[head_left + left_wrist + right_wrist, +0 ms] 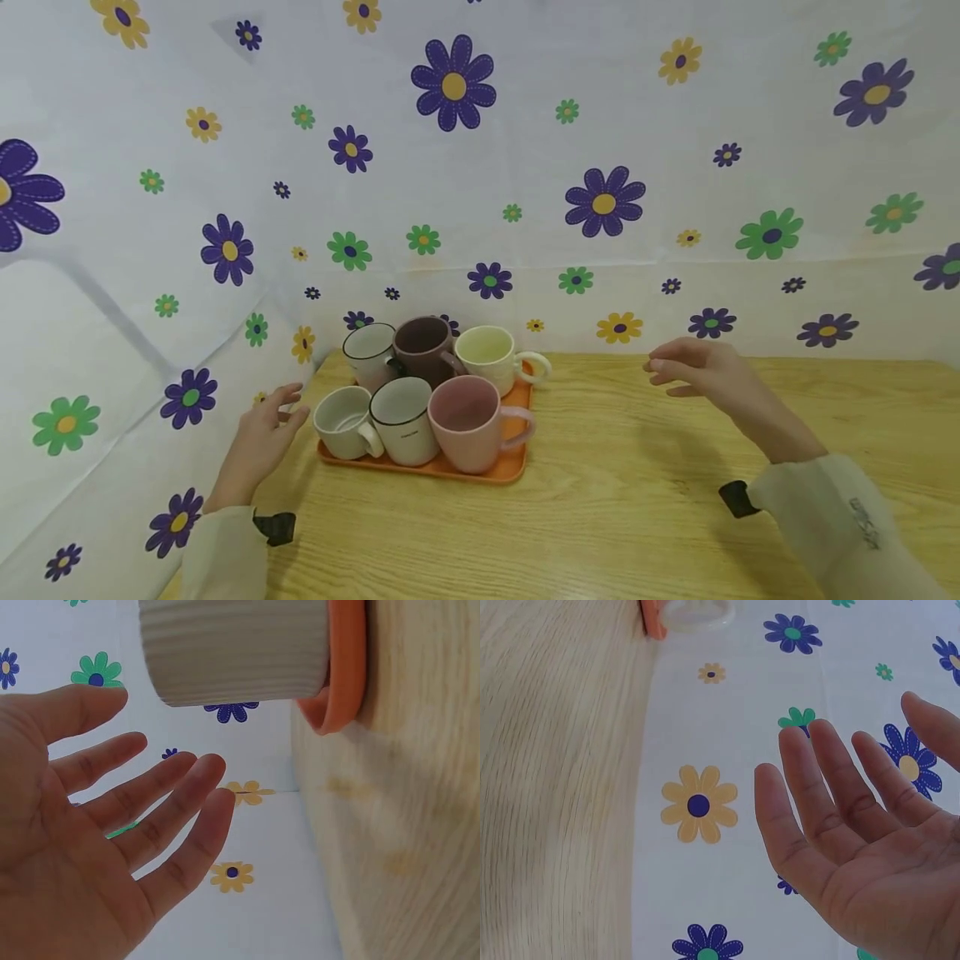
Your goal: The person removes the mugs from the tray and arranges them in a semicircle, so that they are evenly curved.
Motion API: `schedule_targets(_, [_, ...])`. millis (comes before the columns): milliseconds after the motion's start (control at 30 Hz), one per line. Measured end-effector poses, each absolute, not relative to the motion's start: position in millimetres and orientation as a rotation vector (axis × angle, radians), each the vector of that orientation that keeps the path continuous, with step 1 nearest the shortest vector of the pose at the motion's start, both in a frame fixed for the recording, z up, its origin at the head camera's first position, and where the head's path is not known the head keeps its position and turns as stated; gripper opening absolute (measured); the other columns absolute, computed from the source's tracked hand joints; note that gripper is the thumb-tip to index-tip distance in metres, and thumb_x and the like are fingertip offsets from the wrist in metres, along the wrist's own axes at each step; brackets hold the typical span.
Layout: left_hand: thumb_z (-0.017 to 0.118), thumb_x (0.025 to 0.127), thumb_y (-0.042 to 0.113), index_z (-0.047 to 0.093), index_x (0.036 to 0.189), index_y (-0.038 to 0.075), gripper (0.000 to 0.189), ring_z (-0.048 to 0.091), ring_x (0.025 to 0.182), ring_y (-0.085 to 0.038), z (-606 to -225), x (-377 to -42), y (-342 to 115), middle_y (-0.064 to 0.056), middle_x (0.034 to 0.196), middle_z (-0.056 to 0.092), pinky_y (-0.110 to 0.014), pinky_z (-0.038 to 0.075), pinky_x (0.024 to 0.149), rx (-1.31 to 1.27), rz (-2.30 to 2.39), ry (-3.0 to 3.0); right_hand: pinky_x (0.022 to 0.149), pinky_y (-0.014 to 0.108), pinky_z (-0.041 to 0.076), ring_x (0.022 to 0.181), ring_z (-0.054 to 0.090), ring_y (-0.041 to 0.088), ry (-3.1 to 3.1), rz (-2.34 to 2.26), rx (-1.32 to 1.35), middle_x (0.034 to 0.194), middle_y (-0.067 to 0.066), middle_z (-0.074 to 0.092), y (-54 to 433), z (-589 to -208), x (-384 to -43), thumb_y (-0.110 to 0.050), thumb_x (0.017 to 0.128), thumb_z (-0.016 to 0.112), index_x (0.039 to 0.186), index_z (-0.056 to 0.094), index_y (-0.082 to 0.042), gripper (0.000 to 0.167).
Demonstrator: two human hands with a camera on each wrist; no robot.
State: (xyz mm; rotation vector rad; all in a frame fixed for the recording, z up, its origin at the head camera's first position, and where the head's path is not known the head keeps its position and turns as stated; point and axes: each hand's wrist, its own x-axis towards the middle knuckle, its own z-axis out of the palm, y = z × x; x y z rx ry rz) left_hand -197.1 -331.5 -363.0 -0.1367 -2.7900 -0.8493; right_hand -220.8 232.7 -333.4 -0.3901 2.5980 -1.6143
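Several mugs stand upright in two rows on an orange tray (517, 467). In front are a small ribbed white mug (341, 429), a white mug with a dark rim (408, 437) and a pink mug (468, 437). Behind them are another dark-rimmed white mug (367, 358), a dark brown mug (423, 346) and a pale yellow mug (487, 350). My left hand (262, 437) hovers just left of the ribbed mug, fingers relaxed, touching nothing. Well to the right of the tray, my right hand (701, 371) is raised above the table with loose fingers, holding nothing.
The tray sits at the back left of a wooden table (600, 517), close to the corner. White cloth (510, 158) printed with flowers hangs behind and along the left side. Dark straps (738, 498) show at both wrists.
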Motion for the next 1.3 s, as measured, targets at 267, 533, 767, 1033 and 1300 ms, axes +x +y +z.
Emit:
schedule_targets(267, [0.055,0.106,0.019,0.041,0.146,-0.008,0.050,0.059,0.113,-0.050,-380,-201,-340,-0.037,0.136,0.052,-0.051,0.055,0.084,-0.073,-1.035,-2.800,0.088,0.038,0.055,0.103,0.068,0.022,2.528,-1.677,-0.449,0.123,0.021,0.065,219,-330,-225,-0.021,0.104,0.060,0.126,0.058,0.008,0.037])
schedule_targets(533, [0.055,0.106,0.014,0.035,0.149,-0.011,0.054,0.055,0.120,-0.052,-386,-209,-344,-0.040,0.140,0.046,-0.044,0.057,0.084,-0.040,-1.273,-2.799,0.092,0.043,0.054,0.108,0.067,0.029,2.446,-1.695,-0.481,0.126,0.024,0.064,203,-324,-233,-0.023,0.103,0.060,0.130,0.056,0.009,0.042])
schedule_targets(767, [0.054,0.101,0.000,0.032,0.148,-0.013,0.053,0.056,0.118,-0.051,-396,-209,-352,-0.042,0.141,0.042,-0.045,0.057,0.083,-0.015,-1.492,-2.826,0.094,0.043,0.053,0.109,0.065,0.030,2.372,-1.691,-0.492,0.128,0.022,0.063,190,-323,-239,-0.022,0.102,0.061,0.130,0.055,0.009,0.043])
schedule_targets(1033, [0.058,0.096,-0.007,0.028,0.151,-0.012,0.063,0.060,0.114,-0.041,-403,-210,-355,-0.042,0.142,0.041,-0.044,0.058,0.082,-0.085,-1.708,-2.783,0.094,0.044,0.052,0.108,0.066,0.029,2.313,-1.714,-0.534,0.127,0.022,0.063,182,-325,-242,-0.018,0.101,0.064,0.129,0.054,0.010,0.041])
schedule_targets(1300, [0.058,0.091,-0.014,0.019,0.153,-0.014,0.073,0.054,0.122,-0.045,-410,-208,-357,-0.045,0.146,0.031,-0.044,0.057,0.083,-0.090,-1.887,-2.736,0.096,0.046,0.051,0.111,0.066,0.031,2.250,-1.735,-0.556,0.128,0.024,0.064,169,-327,-245,-0.012,0.098,0.067,0.132,0.051,0.011,0.044])
